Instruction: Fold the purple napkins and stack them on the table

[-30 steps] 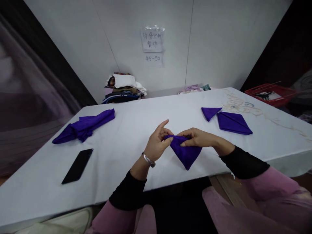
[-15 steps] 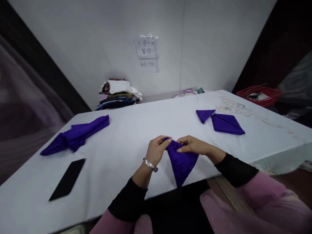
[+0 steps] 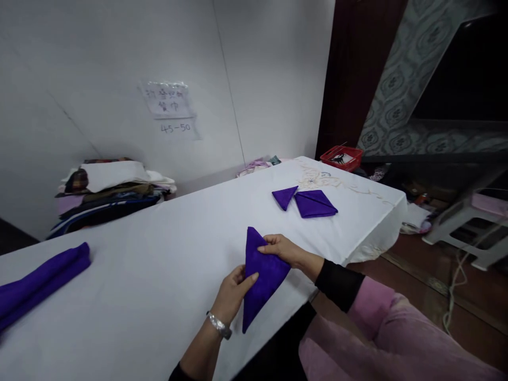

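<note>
A purple cloth napkin (image 3: 265, 275), folded into a triangle, is held up near the front edge of the table between both hands. My left hand (image 3: 232, 291), with a silver bracelet on its wrist, pinches the napkin's left edge, thumb on top. My right hand (image 3: 282, 250) grips the upper right side, its thumb lying across the cloth. Farther back on the table lie a small folded purple triangle (image 3: 284, 197) and a larger folded purple napkin (image 3: 315, 204), their corners close together. At the far left is a loosely bunched purple cloth (image 3: 43, 283).
A white tablecloth (image 3: 166, 270) covers the table. Behind it on the left is a stack of folded fabrics (image 3: 111, 190). A red basket (image 3: 342, 157) sits past the far right end. A paper sign (image 3: 170, 103) hangs on the wall, and a white stool (image 3: 472, 227) stands at the right.
The view has swung to the right. The left hand has slid from the napkin's top corner down its left edge, and the triangle now shows more of its broad face.
</note>
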Motion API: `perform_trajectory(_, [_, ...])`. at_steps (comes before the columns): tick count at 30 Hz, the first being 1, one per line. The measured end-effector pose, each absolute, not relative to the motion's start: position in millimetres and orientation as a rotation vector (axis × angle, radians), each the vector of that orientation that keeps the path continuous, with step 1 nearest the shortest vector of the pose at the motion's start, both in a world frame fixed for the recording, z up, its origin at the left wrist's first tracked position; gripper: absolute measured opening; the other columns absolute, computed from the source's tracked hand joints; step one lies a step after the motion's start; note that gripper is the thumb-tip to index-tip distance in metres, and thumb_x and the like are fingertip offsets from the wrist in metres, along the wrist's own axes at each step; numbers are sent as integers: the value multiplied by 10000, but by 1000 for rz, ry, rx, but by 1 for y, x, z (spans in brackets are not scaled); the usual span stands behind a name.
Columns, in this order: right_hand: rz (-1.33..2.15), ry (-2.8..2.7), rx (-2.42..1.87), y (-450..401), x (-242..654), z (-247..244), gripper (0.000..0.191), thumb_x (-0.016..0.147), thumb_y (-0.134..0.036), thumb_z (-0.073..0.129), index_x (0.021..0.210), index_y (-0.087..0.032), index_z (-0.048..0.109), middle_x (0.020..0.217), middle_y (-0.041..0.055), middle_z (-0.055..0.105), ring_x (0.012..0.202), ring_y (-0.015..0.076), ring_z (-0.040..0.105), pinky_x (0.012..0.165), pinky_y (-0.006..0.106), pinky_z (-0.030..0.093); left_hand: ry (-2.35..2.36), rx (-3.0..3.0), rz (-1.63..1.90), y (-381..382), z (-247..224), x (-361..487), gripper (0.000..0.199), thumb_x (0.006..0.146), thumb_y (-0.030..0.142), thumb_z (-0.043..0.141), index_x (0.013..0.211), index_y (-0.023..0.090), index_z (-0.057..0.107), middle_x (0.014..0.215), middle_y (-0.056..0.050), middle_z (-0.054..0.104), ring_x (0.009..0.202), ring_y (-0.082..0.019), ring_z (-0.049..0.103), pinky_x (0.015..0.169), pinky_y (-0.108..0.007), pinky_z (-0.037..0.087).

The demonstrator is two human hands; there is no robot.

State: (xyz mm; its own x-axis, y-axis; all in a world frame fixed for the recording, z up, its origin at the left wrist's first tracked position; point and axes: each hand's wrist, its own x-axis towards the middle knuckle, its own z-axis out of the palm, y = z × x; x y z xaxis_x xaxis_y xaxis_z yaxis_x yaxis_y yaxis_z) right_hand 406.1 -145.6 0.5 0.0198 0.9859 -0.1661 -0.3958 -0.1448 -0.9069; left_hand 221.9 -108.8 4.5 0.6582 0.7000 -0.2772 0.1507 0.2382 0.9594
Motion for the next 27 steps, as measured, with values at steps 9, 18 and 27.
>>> perform_trajectory(9, [1419,-632,-933,-159,423,-23,377,582,-308,794,882,-136,646,767,33,686,650,142,633,693,288,476,855,1368,412,-97,-16,225,320,585,459,718,746,193,645,718,-8,688,664,-163,617,658,-278,485])
perform_trajectory(18, [1400,-613,-969,-162,435,-33,428,547,-241,804,932,-127,654,810,50,698,667,161,640,681,300,468,782,1480,260,-72,-16,213,475,573,416,731,980,191,632,769,-17,667,712,-168,606,688,-294,467])
perform_trajectory(27, [1307,-534,-922,-131,445,-32,338,556,-187,778,866,-133,652,755,34,695,626,140,621,687,283,465,885,1426,550,-54,-29,219,565,542,414,731,1032,164,603,699,10,594,626,-129,539,564,-254,438])
